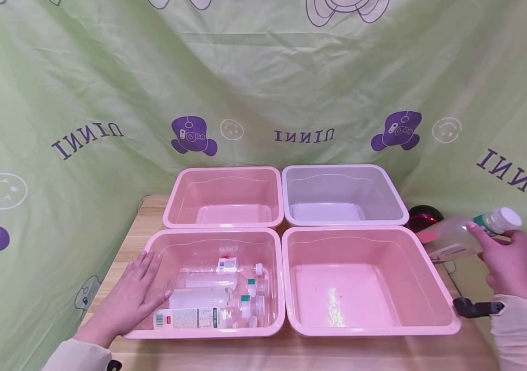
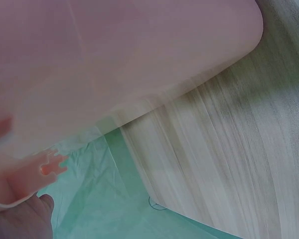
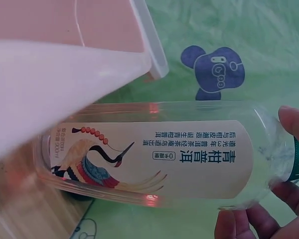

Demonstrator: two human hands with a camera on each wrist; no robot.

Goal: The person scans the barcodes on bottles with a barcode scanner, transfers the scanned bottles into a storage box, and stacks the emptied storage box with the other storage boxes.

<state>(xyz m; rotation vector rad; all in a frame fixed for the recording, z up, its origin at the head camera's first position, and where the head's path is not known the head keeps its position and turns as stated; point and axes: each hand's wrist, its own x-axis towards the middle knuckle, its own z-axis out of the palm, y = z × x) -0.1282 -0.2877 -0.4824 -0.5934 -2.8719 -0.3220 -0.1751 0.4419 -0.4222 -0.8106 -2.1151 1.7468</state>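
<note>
My right hand (image 1: 511,260) grips a clear plastic bottle (image 1: 453,239) near its neck, to the right of the front right basin. The bottle is tilted, its white cap (image 1: 509,219) up and to the right. A large label with a crane picture (image 3: 97,164) shows on it in the right wrist view. My left hand (image 1: 131,293) rests with extended fingers on the left rim of the front left pink basin (image 1: 212,334). Inside that basin lie several clear bottles (image 1: 200,298) on their sides, caps pointing right.
Beside it stands a front right pink basin (image 1: 365,332). Behind are another pink basin (image 1: 223,225) and a pale lilac one (image 1: 346,222). A dark round object with a red glow (image 1: 423,216) sits at the right. Green printed cloth (image 1: 263,77) hangs around the wooden table (image 1: 291,355).
</note>
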